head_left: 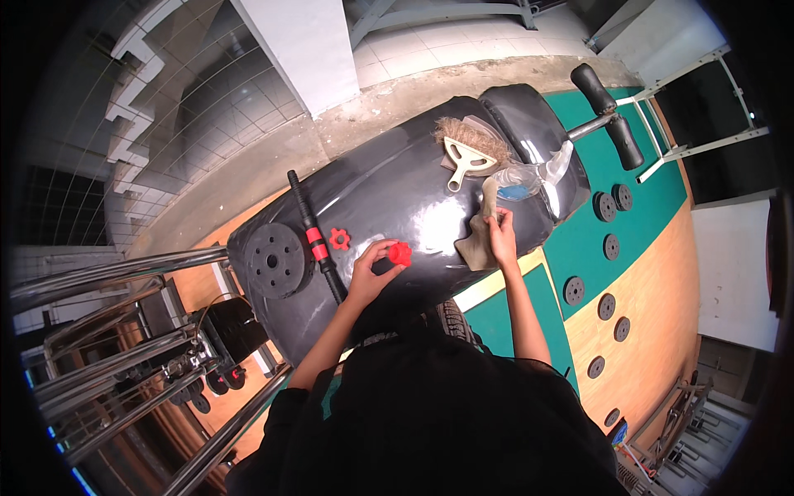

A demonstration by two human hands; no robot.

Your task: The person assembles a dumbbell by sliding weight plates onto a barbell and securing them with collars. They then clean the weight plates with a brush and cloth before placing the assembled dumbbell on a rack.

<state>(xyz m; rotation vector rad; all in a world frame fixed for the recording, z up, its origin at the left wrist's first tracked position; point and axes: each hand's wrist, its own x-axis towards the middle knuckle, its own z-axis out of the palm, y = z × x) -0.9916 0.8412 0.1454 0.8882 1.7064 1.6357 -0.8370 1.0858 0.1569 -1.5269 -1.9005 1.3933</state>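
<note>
My left hand (pixel 374 269) is closed round a red star-shaped collar nut (pixel 400 253), above the black padded bench (pixel 380 178). The fingers of my right hand (pixel 502 238) pinch a beige-grey cloth (pixel 474 248) that hangs down onto the bench. Left of my left hand lies a second red star nut (pixel 339 239), with a black dumbbell bar (pixel 303 203) with a red middle beside it. Farther left, a dark round weight plate (pixel 285 248) lies flat on the padding. Beyond my right hand are a clear plastic bag (pixel 552 168) and a cream brush head (pixel 470 155) with tan bristles.
Several small dark plates (pixel 574 290) lie on the green and wood-coloured floor to the right. Foam rollers (pixel 594 89) stick out past the bench's far end. Chrome rails (pixel 124 269) of a machine stand at the left. A white pillar (pixel 302 54) rises behind the bench.
</note>
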